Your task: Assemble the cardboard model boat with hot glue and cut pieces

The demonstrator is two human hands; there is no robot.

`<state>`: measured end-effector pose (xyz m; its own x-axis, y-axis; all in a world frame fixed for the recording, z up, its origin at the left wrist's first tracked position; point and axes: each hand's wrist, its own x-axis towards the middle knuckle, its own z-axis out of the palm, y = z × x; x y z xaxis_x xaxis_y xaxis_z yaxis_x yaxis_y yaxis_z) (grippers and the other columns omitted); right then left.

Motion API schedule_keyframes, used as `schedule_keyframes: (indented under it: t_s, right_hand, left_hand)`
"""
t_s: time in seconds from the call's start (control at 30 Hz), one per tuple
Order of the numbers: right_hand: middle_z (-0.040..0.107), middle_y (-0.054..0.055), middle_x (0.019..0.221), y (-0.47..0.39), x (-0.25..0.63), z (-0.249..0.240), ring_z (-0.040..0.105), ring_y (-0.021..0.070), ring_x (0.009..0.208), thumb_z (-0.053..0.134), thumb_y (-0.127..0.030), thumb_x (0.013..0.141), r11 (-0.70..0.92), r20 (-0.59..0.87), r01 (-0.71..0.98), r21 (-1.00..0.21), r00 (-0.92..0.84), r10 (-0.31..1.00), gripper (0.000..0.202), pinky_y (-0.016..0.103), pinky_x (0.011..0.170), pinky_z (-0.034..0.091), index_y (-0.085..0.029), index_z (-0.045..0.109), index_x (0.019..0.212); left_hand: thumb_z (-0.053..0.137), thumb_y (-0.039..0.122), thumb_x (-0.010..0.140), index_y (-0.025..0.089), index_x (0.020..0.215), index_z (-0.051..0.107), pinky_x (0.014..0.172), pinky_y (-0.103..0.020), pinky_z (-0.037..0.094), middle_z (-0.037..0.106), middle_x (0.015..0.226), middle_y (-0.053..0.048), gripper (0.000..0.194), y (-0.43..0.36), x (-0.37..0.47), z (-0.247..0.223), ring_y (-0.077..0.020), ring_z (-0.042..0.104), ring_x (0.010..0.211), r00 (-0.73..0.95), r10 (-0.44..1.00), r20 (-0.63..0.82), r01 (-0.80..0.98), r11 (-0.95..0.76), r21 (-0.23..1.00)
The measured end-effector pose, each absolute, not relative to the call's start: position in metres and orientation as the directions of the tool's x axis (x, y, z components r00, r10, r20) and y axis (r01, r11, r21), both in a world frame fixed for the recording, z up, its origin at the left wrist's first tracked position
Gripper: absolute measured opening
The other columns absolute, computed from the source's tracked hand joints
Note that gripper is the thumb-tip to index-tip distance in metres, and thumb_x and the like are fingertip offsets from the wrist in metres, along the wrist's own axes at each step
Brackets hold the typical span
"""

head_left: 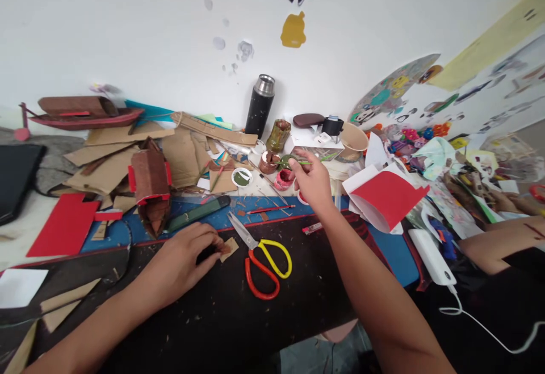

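Note:
My left hand rests on the dark table, its fingertips closed on a small cardboard piece with brown on it. Farther forward, my right hand pinches a thin green brush, whose tip end is over the small pot of brown paint. A pot of red paint is just below that hand. To the left of the pots is a white lid with green paint. Between my hands lie scissors with one red and one yellow handle loop.
A brown model boat and red card lie left, by cardboard scraps. A black flask stands at the wall. Rolled red paper and a white device are right. Another person's arm shows far right.

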<state>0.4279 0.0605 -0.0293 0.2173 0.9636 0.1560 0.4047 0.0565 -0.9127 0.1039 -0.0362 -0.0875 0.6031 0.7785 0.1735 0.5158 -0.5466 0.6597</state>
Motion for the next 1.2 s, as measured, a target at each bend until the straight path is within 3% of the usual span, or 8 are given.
schedule_keyframes:
  t_s: [0.2,0.43,0.77,1.0,1.2]
  right_hand:
    - [0.067,-0.006,0.060,0.041,0.428,-0.024,0.050,0.0110,0.038,0.078,-0.049,0.091,0.043,0.127,0.279,-0.959,0.291,0.948,0.055,0.022,0.037,0.033,-0.020,0.063,0.135]
    - [0.062,-0.009,0.057,0.023,0.424,-0.018,0.043,0.0096,0.038,0.076,-0.052,0.092,0.101,0.152,0.162,-0.982,0.337,0.929,0.049,0.021,0.040,0.034,-0.021,0.063,0.127]
    - [0.057,-0.007,0.053,0.003,0.411,-0.017,0.043,0.0109,0.041,0.075,-0.056,0.093,0.111,0.158,0.178,-0.978,0.275,0.949,0.041,0.022,0.040,0.031,-0.020,0.072,0.113]
    - [0.053,-0.007,0.051,-0.022,0.391,-0.035,0.042,0.0117,0.042,0.068,-0.057,0.097,0.020,0.050,0.248,-0.969,0.114,0.992,0.038,0.024,0.042,0.031,-0.019,0.076,0.101]
    - [0.054,-0.005,0.052,-0.041,0.370,-0.055,0.048,0.0139,0.047,0.066,-0.050,0.099,-0.012,-0.011,0.282,-0.959,0.005,1.000,0.033,0.026,0.050,0.038,-0.020,0.077,0.095]
  left_hand:
    - [0.059,0.032,0.103,0.025,0.099,0.074,0.090,-0.037,0.055,0.076,0.104,-0.005,0.017,-0.038,0.104,-0.086,-0.0246,0.071,0.099,0.601,0.777,0.186,0.503,-0.549,0.668]
    - [0.061,0.032,0.102,0.024,0.098,0.073,0.089,-0.037,0.056,0.076,0.101,-0.006,0.015,-0.036,0.105,-0.086,-0.0243,0.071,0.097,0.594,0.785,0.179,0.509,-0.538,0.672]
    - [0.061,0.032,0.102,0.025,0.098,0.073,0.090,-0.036,0.055,0.075,0.101,-0.005,0.015,-0.037,0.104,-0.084,-0.0241,0.070,0.098,0.584,0.797,0.154,0.510,-0.509,0.694]
    - [0.060,0.032,0.102,0.025,0.096,0.072,0.087,-0.034,0.056,0.075,0.099,-0.005,0.016,-0.038,0.105,-0.080,-0.0232,0.071,0.096,0.559,0.813,0.162,0.485,-0.479,0.732]
    - [0.059,0.035,0.102,0.024,0.094,0.071,0.087,-0.034,0.057,0.076,0.099,-0.004,0.018,-0.036,0.104,-0.068,-0.0224,0.071,0.096,0.497,0.858,0.130,0.444,-0.380,0.812]
